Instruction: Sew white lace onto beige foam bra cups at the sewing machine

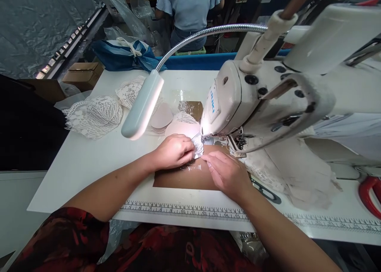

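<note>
A white lace bra cup (183, 128) lies under the needle end of a white sewing machine (223, 101). My left hand (175, 151) is closed with curled fingers on the lace edge, just left of the needle. Thumb and forefinger of my right hand (228, 173) pinch the near tip of that lace, in front of the presser foot. Both hands rest over a brown sheet (181, 179) on the table. A lit lamp (143, 105) on a bendy metal neck hangs left of the machine head.
More lace cups (93, 115) lie at the left of the white table (98, 157). Pale fabric pieces (300, 169) and red-handled scissors (370, 194) lie right. A ruler strip (190, 212) runs along the front edge. A person (187, 10) sits beyond, facing away.
</note>
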Demonstrator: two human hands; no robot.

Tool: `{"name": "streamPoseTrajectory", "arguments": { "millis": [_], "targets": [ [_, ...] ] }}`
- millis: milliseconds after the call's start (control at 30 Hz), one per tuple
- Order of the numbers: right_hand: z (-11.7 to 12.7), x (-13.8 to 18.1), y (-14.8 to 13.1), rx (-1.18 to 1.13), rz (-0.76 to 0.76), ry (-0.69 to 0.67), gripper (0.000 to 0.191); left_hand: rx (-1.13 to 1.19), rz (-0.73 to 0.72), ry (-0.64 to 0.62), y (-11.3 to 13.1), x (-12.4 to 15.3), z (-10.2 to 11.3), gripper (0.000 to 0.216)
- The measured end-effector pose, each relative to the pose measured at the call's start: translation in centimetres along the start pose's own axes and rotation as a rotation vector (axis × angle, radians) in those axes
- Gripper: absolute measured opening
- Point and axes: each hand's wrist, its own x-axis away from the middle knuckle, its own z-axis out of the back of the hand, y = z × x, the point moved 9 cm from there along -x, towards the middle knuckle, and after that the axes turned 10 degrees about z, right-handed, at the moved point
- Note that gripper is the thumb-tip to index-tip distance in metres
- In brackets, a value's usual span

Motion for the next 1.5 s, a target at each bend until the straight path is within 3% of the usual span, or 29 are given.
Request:
{"name": "streamPoseTrajectory", "arguments": {
  "millis": [267,567,867,1033,1133,1500],
  "targets": [
    [-1.3,-0.6,-0.9,0.068,0.040,-0.151,0.032,0.132,0.029,-0.030,-0.2,0.1,0.2,0.023],
    [-1.1,0.0,-1.4,0.006,0.106,-0.135,0.034,-0.045,-0.195,-0.033,0.5,1.4,-0.6,0.027],
    [-1.0,-0.2,-1.5,0.007,0.113,-0.129,0.035,-0.167,-0.256,-0.009,0.9,1.5,-0.9,0.032],
    [-0.2,0.1,-1.1,0.001,0.100,-0.042,0.034,-0.194,-0.283,-0.002,1.3,1.6,-0.9,0.031],
    [0.1,0.2,-0.5,0.011,0.055,0.007,0.037,-0.204,-0.285,-0.001,1.3,1.6,-1.0,0.031],
    [-1.0,-0.4,-0.6,0.091,0.037,-0.114,0.036,-0.103,-0.154,0.023,1.1,1.0,-0.2,0.033]
  ]
}}
